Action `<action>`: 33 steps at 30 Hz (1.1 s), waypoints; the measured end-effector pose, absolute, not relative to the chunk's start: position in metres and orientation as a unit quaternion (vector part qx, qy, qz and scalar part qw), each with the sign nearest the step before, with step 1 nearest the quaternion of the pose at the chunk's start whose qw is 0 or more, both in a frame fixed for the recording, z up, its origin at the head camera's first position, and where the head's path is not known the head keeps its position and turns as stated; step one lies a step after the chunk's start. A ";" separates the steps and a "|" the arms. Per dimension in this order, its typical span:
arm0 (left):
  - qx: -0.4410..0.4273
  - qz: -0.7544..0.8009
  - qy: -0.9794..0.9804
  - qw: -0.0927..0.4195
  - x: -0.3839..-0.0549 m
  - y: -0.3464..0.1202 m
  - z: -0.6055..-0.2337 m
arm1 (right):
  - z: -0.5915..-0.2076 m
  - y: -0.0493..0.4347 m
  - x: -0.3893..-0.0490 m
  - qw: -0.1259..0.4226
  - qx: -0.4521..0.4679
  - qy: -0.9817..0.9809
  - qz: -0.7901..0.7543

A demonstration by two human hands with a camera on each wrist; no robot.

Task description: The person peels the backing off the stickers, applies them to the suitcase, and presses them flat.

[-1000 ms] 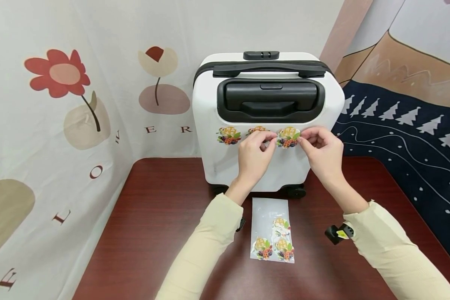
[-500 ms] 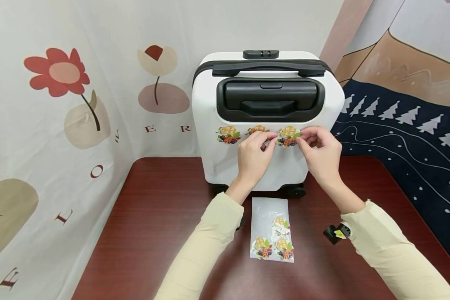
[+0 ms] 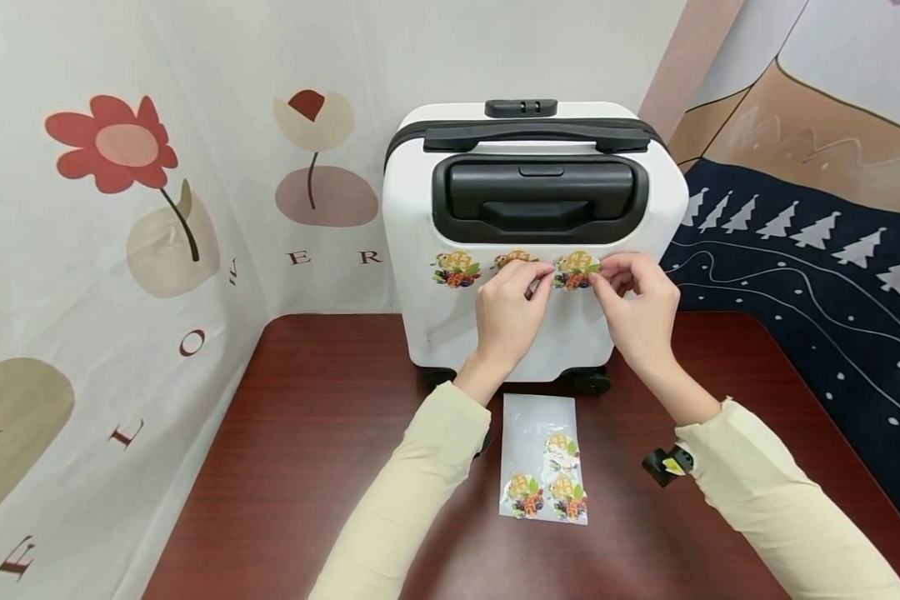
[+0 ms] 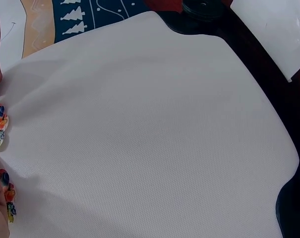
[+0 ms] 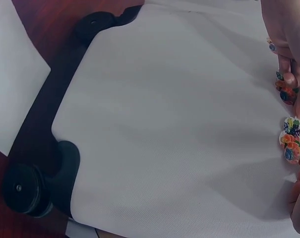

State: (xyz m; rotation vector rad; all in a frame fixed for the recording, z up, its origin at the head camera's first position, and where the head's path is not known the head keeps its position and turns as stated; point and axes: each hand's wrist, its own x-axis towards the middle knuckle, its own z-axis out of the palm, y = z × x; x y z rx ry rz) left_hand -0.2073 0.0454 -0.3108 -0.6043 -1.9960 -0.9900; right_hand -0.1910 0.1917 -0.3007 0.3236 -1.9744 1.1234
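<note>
A white suitcase (image 3: pixel 450 333) stands upright with a row of round fruit-print stickers on its face. My left hand (image 3: pixel 512 315) pinches the left edge of the rightmost sticker (image 3: pixel 574 272), while my right hand (image 3: pixel 641 312) pinches its right edge. This sticker lies against or very close to the suitcase; full contact cannot be told. To the left sit another sticker (image 3: pixel 456 271) and a middle sticker (image 3: pixel 513 257), partly hidden by my left hand. In the right wrist view, fingers of both hands meet the held sticker (image 5: pixel 292 141).
A pale sticker sheet (image 3: pixel 523 421) bearing 3 stickers lies on the dark red table (image 3: pixel 330 433) before the suitcase. Black wheels (image 3: pixel 591 383) show at its base. A printed cloth (image 3: pixel 217 83) hangs behind and to the left, with a dark tree-print cloth (image 3: pixel 795 275) at right.
My right hand and forearm have shifted slightly left, closer over the right edge of the sticker. My left hand stays nearly in place. The suitcase and sheet keep their places.
</note>
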 end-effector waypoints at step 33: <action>-0.245 -0.337 -0.785 0.458 -0.210 0.048 -0.313 | -0.307 0.188 -0.195 0.468 0.127 -0.783 0.390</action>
